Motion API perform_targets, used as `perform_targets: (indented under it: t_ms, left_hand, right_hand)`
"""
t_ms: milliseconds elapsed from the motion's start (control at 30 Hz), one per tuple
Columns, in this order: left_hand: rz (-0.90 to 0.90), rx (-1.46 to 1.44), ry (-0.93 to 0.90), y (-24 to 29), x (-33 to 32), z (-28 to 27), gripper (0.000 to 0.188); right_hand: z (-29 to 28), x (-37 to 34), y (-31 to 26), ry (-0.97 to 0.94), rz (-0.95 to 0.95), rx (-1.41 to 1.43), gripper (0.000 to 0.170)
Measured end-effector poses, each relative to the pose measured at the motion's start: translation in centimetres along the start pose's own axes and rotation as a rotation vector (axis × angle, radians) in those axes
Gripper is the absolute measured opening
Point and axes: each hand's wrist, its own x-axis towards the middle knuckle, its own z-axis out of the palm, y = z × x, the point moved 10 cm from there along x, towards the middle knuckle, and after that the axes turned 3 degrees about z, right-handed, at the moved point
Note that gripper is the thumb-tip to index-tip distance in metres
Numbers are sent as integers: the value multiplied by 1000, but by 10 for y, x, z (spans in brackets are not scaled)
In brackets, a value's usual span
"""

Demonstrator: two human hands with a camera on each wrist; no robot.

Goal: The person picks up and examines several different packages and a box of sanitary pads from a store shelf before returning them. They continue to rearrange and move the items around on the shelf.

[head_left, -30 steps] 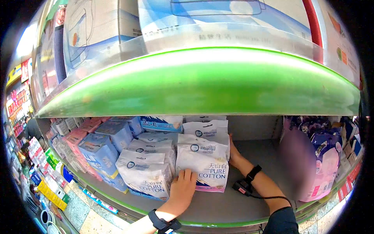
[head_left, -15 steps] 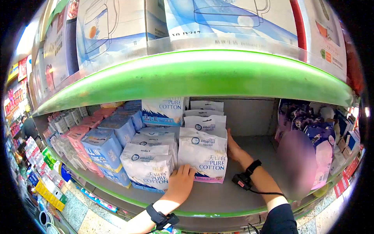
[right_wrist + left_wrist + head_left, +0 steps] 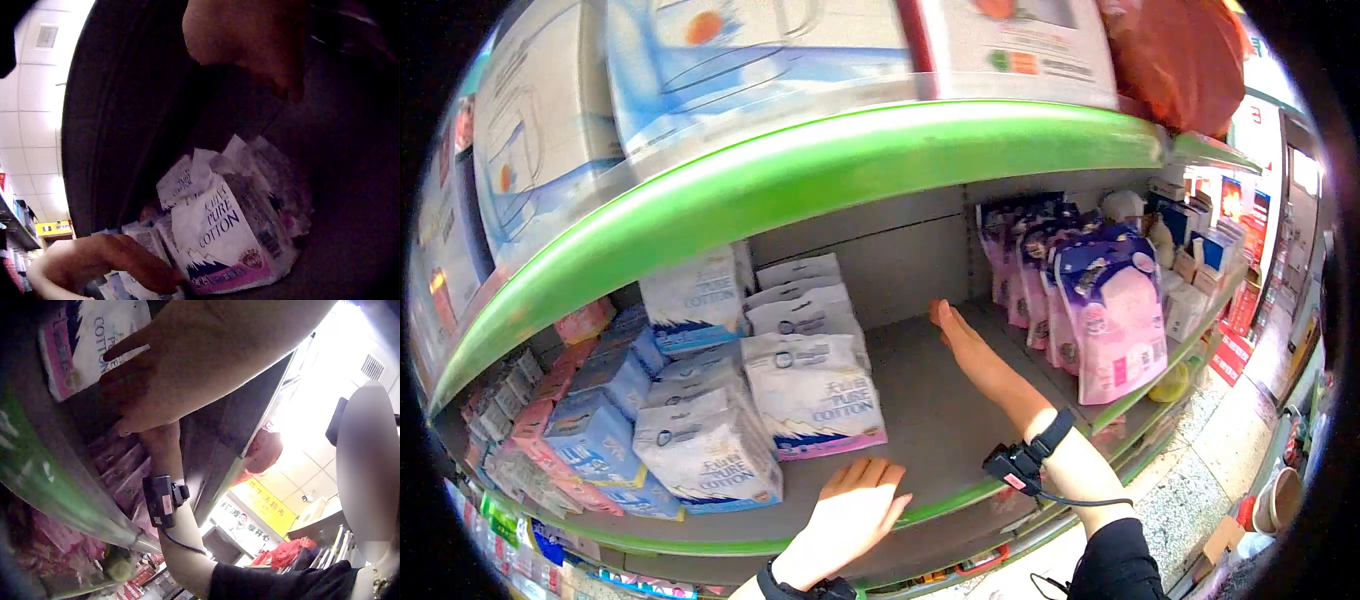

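Two rows of white PURE COTTON packs stand on the grey shelf (image 3: pixel 920 390); the front pack of the right row (image 3: pixel 815 395) has a pink bottom edge, and the left row's front pack (image 3: pixel 705 455) is beside it. Just in front of these packs is the left hand (image 3: pixel 855 510), fingers loosely extended, holding nothing. Over the bare shelf to the right of the packs, the right hand (image 3: pixel 970 350) reaches in with extended fingers, apart from any pack. In the right wrist view the pink-edged pack (image 3: pixel 215 237) stands apart from the right hand (image 3: pixel 250 44).
Purple and pink bags (image 3: pixel 1105 310) stand in a row at the right. Blue packs (image 3: pixel 595 430) and pink packs are at the left. A green-edged shelf (image 3: pixel 830 160) with large boxes hangs above. A red bag (image 3: pixel 1175 60) is at the upper right.
The head view has turned to the right. Both hands have come away from the right row of packs, the left toward the shelf's front, the right to the right.
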Motion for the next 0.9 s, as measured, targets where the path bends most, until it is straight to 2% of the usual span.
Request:
perform_targets:
  t_ms: [133,200,233,333,367,400,433,467,533,567,600,633,667,733,767,800,900]
  left_hand:
    - [-19,-92,41,34,34,4,32]
    - [-54,-128,131,54,58,2,36]
    - [-90,-184,113,64,72,5,41]
    - [-175,-353,171,89,117,20,56]
    - [-190,-347,185,94,134,29,56]
    - [-239,-462,183,95,148,44,61]
    - [-283,-577,184,94,162,60,66]
    - [-292,-571,195,94,176,75,66]
    - [-485,-950,-33,89,197,143,78]
    - [-491,-948,-15,91,210,151,78]
    - [-469,-1081,-63,101,221,164,83]
    - [-445,-1211,-117,114,227,174,88]
    - [-459,-1203,-112,118,230,178,88]
    - [-463,-1021,-30,121,237,174,91]
    - [-390,-880,27,126,242,165,92]
    - [-398,-876,29,127,239,165,92]
    - [-335,-893,113,146,229,116,83]
  right_hand:
    - [-58,-39,-18,46,-114,10,67]
    - [-92,-60,-28,14,-186,-3,55]
    - [-115,-71,-34,64,-224,-15,45]
    - [-195,-93,-27,120,-268,-64,40]
    - [-229,-111,-39,225,-334,-155,39]
    - [-261,-131,-46,332,-390,-236,38]
    - [-295,-144,-46,483,-444,-271,40]
    - [-331,-158,-47,636,-503,-307,43]
    - [-389,-153,3,715,-422,-296,46]
    - [-386,-152,10,627,-362,-338,49]
    - [-394,-151,41,583,-200,-448,48]
    - [-388,-149,59,448,-38,-269,48]
    - [-374,-150,76,309,125,-88,47]
    - [-368,-155,81,264,52,-129,46]
    - [-363,-156,76,230,-18,-182,45]
    - [-360,-157,74,222,-19,-179,45]
    - [-345,-170,29,292,-230,-161,43]
